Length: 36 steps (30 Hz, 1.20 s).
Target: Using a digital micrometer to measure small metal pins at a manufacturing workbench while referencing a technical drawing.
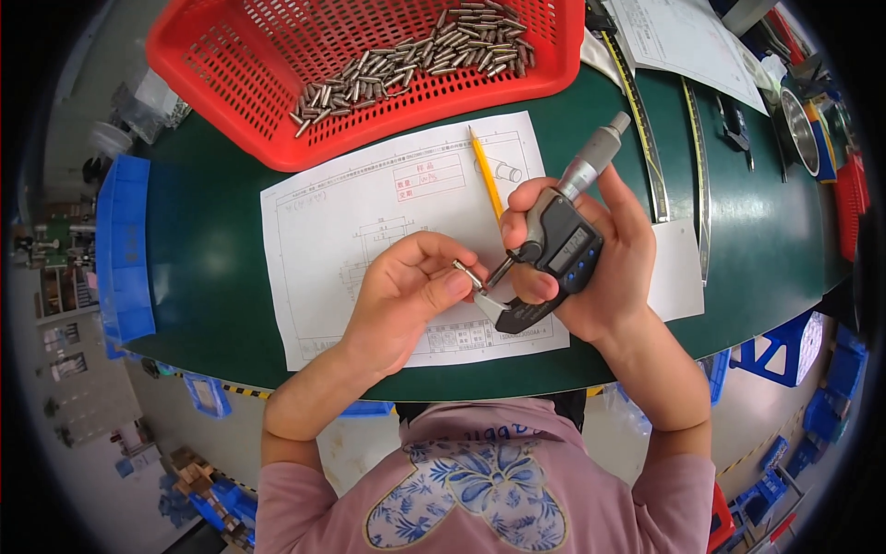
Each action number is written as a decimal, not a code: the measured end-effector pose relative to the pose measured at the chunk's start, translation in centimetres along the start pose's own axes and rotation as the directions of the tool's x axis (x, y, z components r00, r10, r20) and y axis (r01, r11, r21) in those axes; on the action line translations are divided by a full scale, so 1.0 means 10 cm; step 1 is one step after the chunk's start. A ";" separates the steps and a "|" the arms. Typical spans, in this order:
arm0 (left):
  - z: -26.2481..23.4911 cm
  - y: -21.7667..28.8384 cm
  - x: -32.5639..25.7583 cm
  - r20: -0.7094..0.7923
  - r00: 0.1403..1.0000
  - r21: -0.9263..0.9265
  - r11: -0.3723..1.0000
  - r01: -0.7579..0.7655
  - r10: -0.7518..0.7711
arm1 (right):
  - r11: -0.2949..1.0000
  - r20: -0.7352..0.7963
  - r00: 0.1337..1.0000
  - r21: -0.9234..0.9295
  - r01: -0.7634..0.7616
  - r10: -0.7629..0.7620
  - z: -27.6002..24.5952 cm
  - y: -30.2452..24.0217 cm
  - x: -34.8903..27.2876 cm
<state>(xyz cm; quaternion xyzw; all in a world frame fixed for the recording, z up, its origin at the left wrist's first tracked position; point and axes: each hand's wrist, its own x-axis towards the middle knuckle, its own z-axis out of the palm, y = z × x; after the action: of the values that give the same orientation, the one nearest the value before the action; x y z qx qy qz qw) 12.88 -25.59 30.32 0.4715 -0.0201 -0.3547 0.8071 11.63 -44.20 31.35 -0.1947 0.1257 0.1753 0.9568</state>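
Note:
Between the thumb and fingers of my left hand is a small metal pin, held at the jaws of a micrometer. My right hand wraps around that digital micrometer, whose display faces up and whose grey thimble points to the far right. The pin's end sits by the anvil; whether it touches cannot be made out. Under both hands lies a printed drawing sheet. A yellow pencil rests on the sheet, just left of the micrometer.
A red perforated basket with many similar metal pins stands at the far side of the green table. A blue bin is at the left edge. Steel rulers, papers and a metal bowl lie to the right.

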 end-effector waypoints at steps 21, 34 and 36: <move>0.01 -0.08 0.01 -0.035 0.999 0.037 0.999 -0.011 0.012 | 0.998 0.014 1.000 -0.050 0.022 -0.022 -0.01 0.02 0.00; 0.06 -0.04 -0.02 -0.087 0.995 0.034 0.998 0.043 -0.040 | 0.990 -0.035 0.999 -0.142 0.022 -0.027 0.02 0.06 0.02; 0.03 -0.06 -0.02 -0.072 0.997 0.036 0.999 0.025 -0.022 | 0.993 -0.039 0.999 -0.120 0.006 -0.011 0.02 0.06 0.02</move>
<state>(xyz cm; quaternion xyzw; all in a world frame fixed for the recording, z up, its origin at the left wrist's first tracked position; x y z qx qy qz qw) 12.29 -25.83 30.07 0.4989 0.0080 -0.3467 0.7943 11.62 -43.57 31.23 -0.2557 0.1332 0.1746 0.9415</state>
